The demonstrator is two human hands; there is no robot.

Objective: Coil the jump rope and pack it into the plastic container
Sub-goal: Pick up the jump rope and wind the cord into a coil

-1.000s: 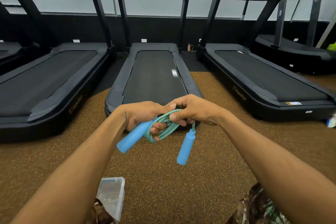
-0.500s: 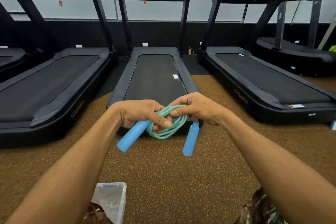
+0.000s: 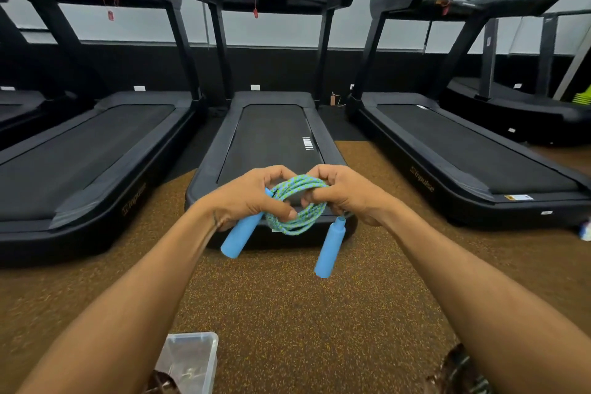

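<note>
The jump rope (image 3: 299, 221) is a blue-and-green braided cord wound into a small coil, with two light blue handles. My left hand (image 3: 246, 197) grips the coil's left side and one handle (image 3: 240, 235), which sticks out down-left. My right hand (image 3: 342, 192) holds the coil's right side. The second handle (image 3: 329, 249) dangles below that hand. Both hands are out in front of me, above the floor. The clear plastic container (image 3: 192, 361) stands open on the floor at the bottom, left of centre, partly hidden by my left arm.
Three black treadmills (image 3: 271, 137) stand side by side ahead, the middle one's rear end directly under my hands. Brown speckled rubber floor (image 3: 287, 313) lies between me and them. Patterned trouser knees (image 3: 457, 374) show at the bottom edge. A small white object (image 3: 587, 230) sits at far right.
The coil has been pulled wider between my hands and lifted slightly. My right hand has shifted to grip the coil's right side, and the loose handle hangs lower beneath it.
</note>
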